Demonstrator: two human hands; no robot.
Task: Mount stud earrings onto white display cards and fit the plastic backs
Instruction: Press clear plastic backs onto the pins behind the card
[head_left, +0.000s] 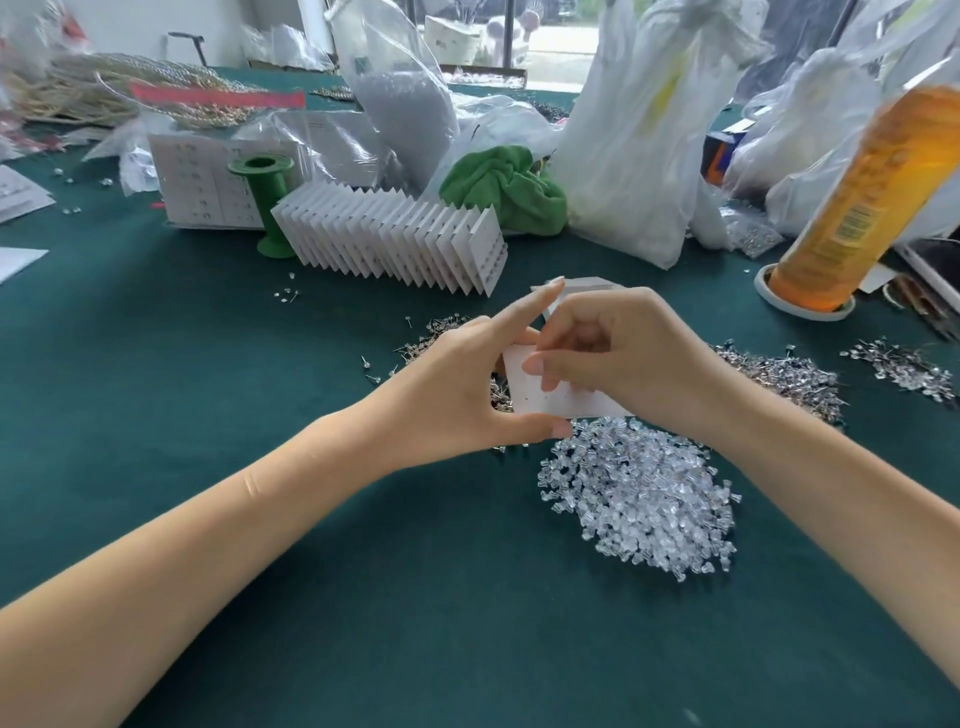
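Card: at frame centre we hold a flat white display card (566, 400), matte, dotted with small holes.
Left hand (467, 384): thumb and fingers pinch its lower left edge.
Right hand (618, 353): our curled fingers press the card's face.
Backs: glassy clear plastic backs (644, 499) heaped below.
Studs: spiky metal stud earrings (779, 374) piled right.

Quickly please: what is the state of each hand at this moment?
Left hand: holds the white display card by its edge, thumb under it.
Right hand: fingers curled, pinching at the card's face; any earring there is hidden.
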